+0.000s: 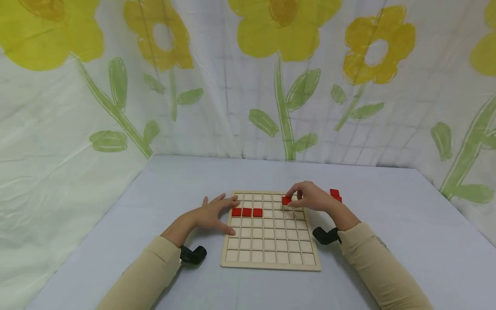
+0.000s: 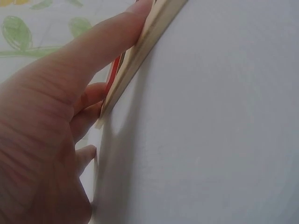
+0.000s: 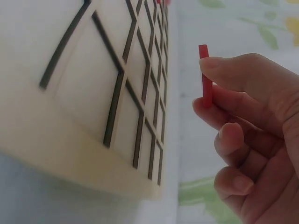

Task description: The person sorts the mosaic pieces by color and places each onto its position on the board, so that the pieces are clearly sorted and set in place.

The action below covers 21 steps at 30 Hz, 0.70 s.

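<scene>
Head view shows the right hand (image 1: 310, 197) pinching a red tile (image 1: 286, 200) above the grid board (image 1: 271, 266), toward its far-right corner, with the left hand (image 1: 211, 213) spread at its left edge.

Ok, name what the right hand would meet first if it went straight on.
Likely the grid board: the right hand, pinching a red tile, points down towards it, though depth is unclear.

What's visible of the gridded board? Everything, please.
The gridded board looks like pale wood: rectangular, with rows of squarish cells, thin dividers and a plain border. It lies flat on the pale table. Three adjacent cells at its left hold red tiles. The spread left hand touches its left edge; no contact with the right hand shows.
</scene>
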Available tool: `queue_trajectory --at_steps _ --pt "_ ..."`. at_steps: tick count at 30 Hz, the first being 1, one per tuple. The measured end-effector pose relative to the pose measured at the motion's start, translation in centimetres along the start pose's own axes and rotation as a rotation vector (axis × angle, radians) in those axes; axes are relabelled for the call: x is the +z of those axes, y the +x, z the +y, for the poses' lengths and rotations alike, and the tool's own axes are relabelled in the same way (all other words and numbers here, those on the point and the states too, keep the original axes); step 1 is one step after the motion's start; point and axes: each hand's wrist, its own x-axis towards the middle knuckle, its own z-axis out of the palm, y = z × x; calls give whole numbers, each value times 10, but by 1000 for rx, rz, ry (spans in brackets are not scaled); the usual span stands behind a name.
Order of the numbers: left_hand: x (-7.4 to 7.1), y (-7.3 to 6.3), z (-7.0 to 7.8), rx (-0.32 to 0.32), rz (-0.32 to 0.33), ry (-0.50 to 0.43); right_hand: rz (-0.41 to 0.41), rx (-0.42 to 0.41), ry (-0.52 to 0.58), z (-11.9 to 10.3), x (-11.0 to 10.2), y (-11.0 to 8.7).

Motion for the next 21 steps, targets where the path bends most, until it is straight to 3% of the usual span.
queue_trajectory --at_steps 10,21 --pt "-2 3 -2 -3 0 -8 -32 -45 -8 -12 6 11" --pt "1 4 -4 -3 9 1 -84 -38 -19 -20 16 22"
